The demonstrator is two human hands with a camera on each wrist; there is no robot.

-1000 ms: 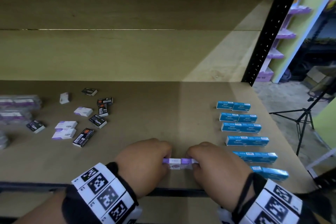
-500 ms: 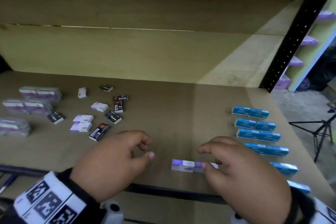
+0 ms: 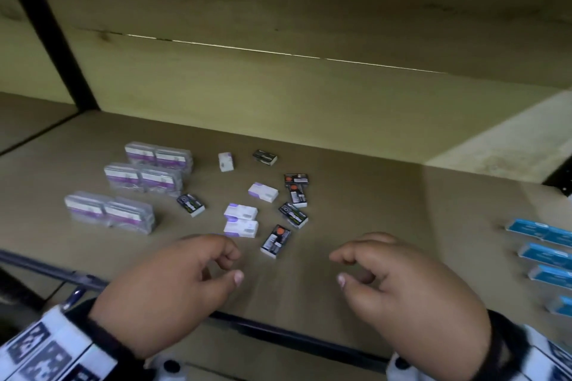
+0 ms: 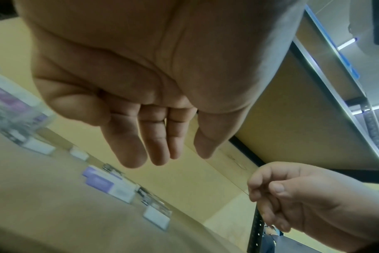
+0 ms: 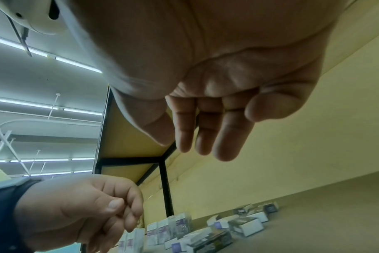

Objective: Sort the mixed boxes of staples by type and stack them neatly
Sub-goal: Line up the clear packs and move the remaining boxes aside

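My left hand [image 3: 229,266] and right hand [image 3: 343,267] hover side by side over the shelf's front edge, fingers loosely curled, holding nothing. The wrist views confirm bare palms on the left hand [image 4: 162,150] and the right hand [image 5: 195,142]. Just beyond them lies a loose mix: white-and-purple staple boxes [image 3: 240,213] and black staple boxes [image 3: 276,241]. Clear-wrapped purple packs [image 3: 142,179] stand in three rows at the left. Blue boxes [image 3: 538,230] are lined up at the right edge. The purple pair I handled a moment ago is out of sight.
The wooden shelf board [image 3: 371,201] has a back wall close behind and a low shelf above. A black upright post [image 3: 49,31] stands at the back left, and a dark metal rail [image 3: 278,331] runs along the front edge. Bare board lies between the loose pile and the blue rows.
Both hands let go of the purple-and-white pair at the front edge and lifted off it. The view swung left, bringing the loose pile to the centre.
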